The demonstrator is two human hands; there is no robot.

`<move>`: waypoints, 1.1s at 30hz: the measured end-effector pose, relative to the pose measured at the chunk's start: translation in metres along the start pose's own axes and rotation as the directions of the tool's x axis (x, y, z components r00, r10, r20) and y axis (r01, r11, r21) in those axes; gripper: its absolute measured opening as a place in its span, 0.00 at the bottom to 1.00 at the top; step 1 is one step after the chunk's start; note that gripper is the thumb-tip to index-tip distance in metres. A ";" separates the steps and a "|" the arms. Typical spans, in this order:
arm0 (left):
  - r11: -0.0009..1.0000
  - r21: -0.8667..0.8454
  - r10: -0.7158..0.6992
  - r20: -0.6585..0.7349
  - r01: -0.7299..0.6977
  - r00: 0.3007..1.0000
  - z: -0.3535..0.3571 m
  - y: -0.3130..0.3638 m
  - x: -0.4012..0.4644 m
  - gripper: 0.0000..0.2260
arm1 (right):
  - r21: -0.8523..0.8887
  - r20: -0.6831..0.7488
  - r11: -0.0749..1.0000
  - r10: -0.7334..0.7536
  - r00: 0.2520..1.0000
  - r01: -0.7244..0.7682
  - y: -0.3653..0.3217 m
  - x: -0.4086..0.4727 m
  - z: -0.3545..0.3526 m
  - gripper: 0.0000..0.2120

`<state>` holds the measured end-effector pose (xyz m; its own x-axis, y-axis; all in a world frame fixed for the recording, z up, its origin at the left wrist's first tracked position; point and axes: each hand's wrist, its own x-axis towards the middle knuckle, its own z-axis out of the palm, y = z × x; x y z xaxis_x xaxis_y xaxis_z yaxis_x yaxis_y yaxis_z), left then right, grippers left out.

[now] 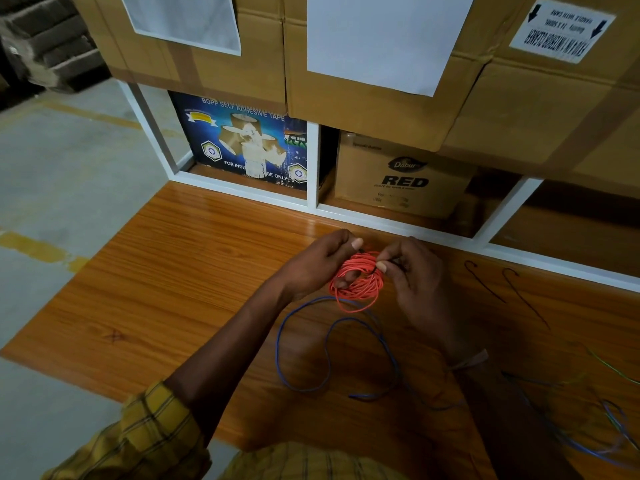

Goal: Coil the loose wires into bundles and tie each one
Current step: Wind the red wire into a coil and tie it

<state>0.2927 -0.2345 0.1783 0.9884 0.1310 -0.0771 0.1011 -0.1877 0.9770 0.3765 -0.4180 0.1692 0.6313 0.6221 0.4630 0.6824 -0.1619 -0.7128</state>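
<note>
A coiled bundle of red wire [358,284] is held just above the wooden table [180,271]. My left hand [320,263] grips the coil's left side, fingers through the loop. My right hand [414,271] pinches a thin black tie [375,266] against the coil's top right. A loose blue wire [329,344] lies in wide loops on the table under my forearms. Two black ties [502,287] lie to the right of my hands.
More loose blue and green wires [588,417] lie at the table's right edge. A white shelf frame [313,202] holds cardboard boxes [398,178] right behind the table. Grey floor [52,202] lies to the left.
</note>
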 end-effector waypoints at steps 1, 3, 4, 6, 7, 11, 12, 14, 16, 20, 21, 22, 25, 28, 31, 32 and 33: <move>1.000 -0.012 -0.003 0.008 0.003 1.000 -0.001 -0.001 -0.001 0.11 | 0.051 -0.009 0.996 0.067 0.998 -0.067 -0.001 -0.001 0.000 0.04; 1.000 -0.010 -0.005 0.029 0.005 1.000 -0.003 -0.001 -0.003 0.11 | 0.128 -0.007 0.975 0.182 0.983 -0.179 -0.002 -0.003 -0.001 0.05; 1.000 0.011 -0.004 0.039 0.003 0.999 -0.004 -0.002 -0.004 0.11 | 0.147 0.003 0.966 0.214 0.977 -0.212 -0.002 -0.004 -0.001 0.05; 0.999 0.049 -0.006 0.062 0.003 0.998 -0.006 -0.003 -0.004 0.12 | 0.155 0.024 0.960 0.231 0.973 -0.232 -0.001 -0.006 -0.002 0.05; 0.999 0.053 -0.011 0.072 0.007 0.997 -0.007 -0.004 -0.005 0.13 | 0.153 0.030 0.961 0.231 0.973 -0.232 -0.002 -0.006 -0.002 0.05; 0.999 -0.022 -0.036 0.093 0.039 0.995 -0.009 -0.003 -0.007 0.12 | 0.149 0.062 0.961 0.227 0.972 -0.234 -0.003 -0.006 -0.005 0.05; 0.996 -0.066 -0.045 0.099 0.052 0.994 -0.008 -0.002 -0.007 0.11 | 0.153 0.071 0.958 0.233 0.970 -0.241 -0.002 -0.006 -0.006 0.05; 0.980 -0.182 -0.057 0.120 0.078 0.991 -0.006 -0.001 -0.008 0.09 | 0.163 0.076 0.953 0.248 0.966 -0.257 -0.001 -0.006 -0.007 0.05; 0.965 -0.243 -0.077 0.101 0.100 0.992 -0.004 0.000 -0.007 0.10 | 0.171 0.076 0.948 0.261 0.962 -0.270 0.000 -0.005 -0.009 0.05; 0.970 -0.224 -0.081 0.066 0.094 0.995 -0.003 -0.006 -0.007 0.10 | 0.179 0.080 0.946 0.258 0.963 -0.269 0.001 -0.003 -0.009 0.07; 0.970 -0.223 -0.087 0.066 0.100 0.994 -0.004 -0.006 -0.007 0.10 | 0.179 0.080 0.947 0.255 0.964 -0.266 0.000 -0.002 -0.009 0.08; 0.969 -0.225 -0.094 0.066 0.107 0.993 -0.004 -0.007 -0.007 0.10 | 0.177 0.078 0.949 0.251 0.965 -0.261 0.000 -0.002 -0.010 0.08; 0.969 -0.230 -0.071 0.105 0.094 0.992 -0.006 -0.005 -0.008 0.08 | 0.172 0.076 0.951 0.247 0.966 -0.257 0.001 -0.001 -0.011 0.07; 0.975 -0.214 -0.037 0.130 0.064 0.991 -0.007 -0.003 -0.010 0.07 | 0.171 0.074 0.949 0.255 0.964 -0.264 0.000 0.000 -0.013 0.06; 0.981 -0.188 -0.029 0.094 0.046 0.995 -0.006 -0.001 -0.010 0.05 | 0.162 0.058 0.956 0.236 0.970 -0.242 -0.003 0.000 -0.013 0.07; 0.980 -0.194 -0.029 0.079 0.044 0.996 -0.004 -0.001 -0.009 0.04 | 0.161 0.045 0.959 0.228 0.973 -0.232 -0.004 0.000 -0.012 0.06; 0.979 -0.200 -0.027 0.062 0.039 0.998 -0.003 -0.001 -0.008 0.03 | 0.161 0.028 0.961 0.221 0.975 -0.223 -0.005 0.000 -0.011 0.06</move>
<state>0.2841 -0.2321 0.1784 0.9904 0.0756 -0.1159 0.1150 0.0162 0.9932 0.3769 -0.4256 0.1789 0.7562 0.5918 0.2792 0.4561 -0.1708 -0.8734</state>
